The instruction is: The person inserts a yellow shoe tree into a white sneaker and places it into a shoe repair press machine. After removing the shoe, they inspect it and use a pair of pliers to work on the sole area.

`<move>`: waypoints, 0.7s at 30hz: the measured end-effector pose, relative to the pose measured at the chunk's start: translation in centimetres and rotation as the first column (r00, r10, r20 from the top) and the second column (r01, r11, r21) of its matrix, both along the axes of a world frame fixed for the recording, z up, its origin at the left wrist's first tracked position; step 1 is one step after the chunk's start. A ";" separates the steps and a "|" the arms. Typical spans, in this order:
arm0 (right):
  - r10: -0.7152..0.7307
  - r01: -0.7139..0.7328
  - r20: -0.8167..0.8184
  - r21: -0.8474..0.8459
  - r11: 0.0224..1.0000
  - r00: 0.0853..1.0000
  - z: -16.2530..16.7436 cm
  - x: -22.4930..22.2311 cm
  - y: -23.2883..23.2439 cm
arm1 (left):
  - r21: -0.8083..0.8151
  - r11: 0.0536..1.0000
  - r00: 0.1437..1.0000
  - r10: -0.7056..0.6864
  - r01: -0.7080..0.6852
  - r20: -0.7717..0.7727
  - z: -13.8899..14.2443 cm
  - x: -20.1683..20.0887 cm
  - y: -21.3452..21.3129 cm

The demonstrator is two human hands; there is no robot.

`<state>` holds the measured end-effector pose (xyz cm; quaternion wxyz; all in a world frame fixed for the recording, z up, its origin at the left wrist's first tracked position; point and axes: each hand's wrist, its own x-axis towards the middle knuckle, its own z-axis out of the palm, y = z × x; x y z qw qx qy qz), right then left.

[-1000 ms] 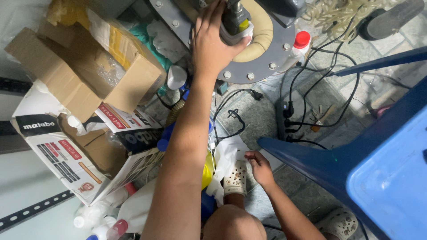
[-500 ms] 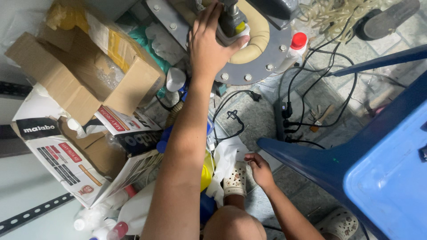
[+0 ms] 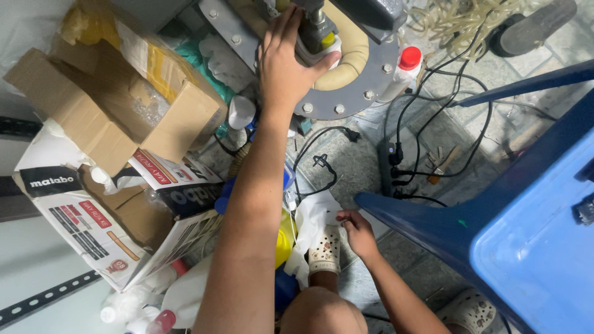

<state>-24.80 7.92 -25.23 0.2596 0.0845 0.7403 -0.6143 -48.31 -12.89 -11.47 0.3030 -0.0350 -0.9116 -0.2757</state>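
My left hand is at twelve o'clock, wrapped around a small white bottle that sits under a dark nozzle on the grey round machine plate. My right hand is at six o'clock, fingers pinching a white cloth by my white clog.

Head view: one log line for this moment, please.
left hand: gripping tool on grey flange | right hand: on white cloth by shoe | nearby: boxes, blue chair
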 end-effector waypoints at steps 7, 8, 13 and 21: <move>-0.180 0.198 0.095 -0.245 0.949 0.979 -0.3 -4.9 -2.3 | 0.000 1.000 1.000 0.002 -0.002 -0.006 0.7 0.1 0.3; -0.234 0.264 0.130 -0.317 0.911 0.963 -0.5 -6.1 -2.8 | 0.001 1.000 1.000 0.003 -0.003 0.003 0.8 0.2 0.3; -0.378 0.282 -0.057 -0.566 0.775 0.924 -1.1 -12.4 -5.4 | 0.001 1.000 1.000 -0.002 0.002 0.010 1.3 0.1 0.6; -0.297 0.298 -0.253 -0.035 0.954 0.921 0.0 -16.9 -9.0 | 0.001 1.000 1.000 -0.007 0.007 0.002 1.5 -0.2 0.6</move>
